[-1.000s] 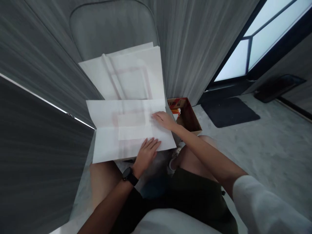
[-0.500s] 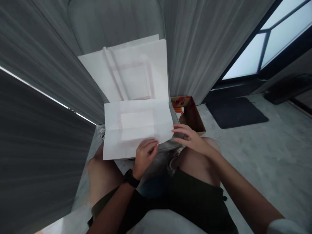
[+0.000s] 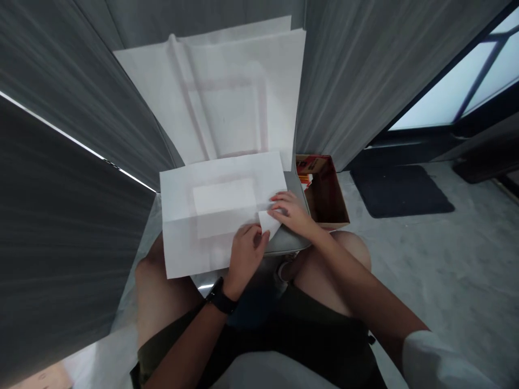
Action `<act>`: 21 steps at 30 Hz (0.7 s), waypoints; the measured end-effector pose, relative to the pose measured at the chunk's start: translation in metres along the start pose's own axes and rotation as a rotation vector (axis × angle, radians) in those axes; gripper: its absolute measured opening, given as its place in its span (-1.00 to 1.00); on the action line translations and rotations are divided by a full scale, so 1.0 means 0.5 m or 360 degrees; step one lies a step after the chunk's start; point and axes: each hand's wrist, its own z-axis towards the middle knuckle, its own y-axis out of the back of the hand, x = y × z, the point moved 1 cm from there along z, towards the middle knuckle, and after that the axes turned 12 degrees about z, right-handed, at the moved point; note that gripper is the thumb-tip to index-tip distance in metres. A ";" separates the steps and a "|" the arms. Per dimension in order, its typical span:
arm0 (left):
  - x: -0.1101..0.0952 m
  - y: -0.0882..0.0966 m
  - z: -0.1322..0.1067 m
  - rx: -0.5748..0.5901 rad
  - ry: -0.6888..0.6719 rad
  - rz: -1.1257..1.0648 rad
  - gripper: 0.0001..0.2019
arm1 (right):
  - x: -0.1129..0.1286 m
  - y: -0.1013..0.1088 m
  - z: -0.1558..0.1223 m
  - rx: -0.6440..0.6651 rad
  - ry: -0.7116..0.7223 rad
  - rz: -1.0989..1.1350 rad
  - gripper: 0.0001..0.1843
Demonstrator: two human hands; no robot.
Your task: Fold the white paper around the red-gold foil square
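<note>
A creased white sheet of paper [image 3: 182,243] lies on a grey chair [image 3: 292,237] in front of me, its near right corner folded over into a small flap [image 3: 268,222]. My left hand [image 3: 246,253], with a dark watch on its wrist, is closed on the near edge beside that flap. On the flap's other side, my right hand [image 3: 294,215] has thumb and fingers closed on the folded corner. Behind, larger white sheets [image 3: 239,108] lean against the chair back, with a raised crease and a faint rectangular outline showing.
An open cardboard box [image 3: 328,194] with orange and white items inside stands on the floor right of the chair. A dark mat [image 3: 401,189] lies farther right. Grey curtains [image 3: 357,65] hang close on both sides. My knees flank the chair.
My right hand has moved left onto the sheet, and its near right corner is now folded over. My left hand stays at the near edge. The view has shifted slightly.
</note>
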 end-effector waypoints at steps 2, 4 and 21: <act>0.012 0.007 0.009 -0.0059 0.0069 -0.0091 -0.75 | 0.014 -0.007 0.008 -0.0086 -0.0036 -0.0050 -0.67; 0.029 0.015 0.014 -0.0096 0.0129 -0.0087 -0.75 | 0.033 -0.015 0.001 -0.0214 -0.0082 -0.0119 -0.59; 0.042 0.038 -0.003 -0.0042 0.0143 0.0114 -0.82 | 0.074 -0.097 -0.090 -0.0119 -0.0127 -0.0343 -0.53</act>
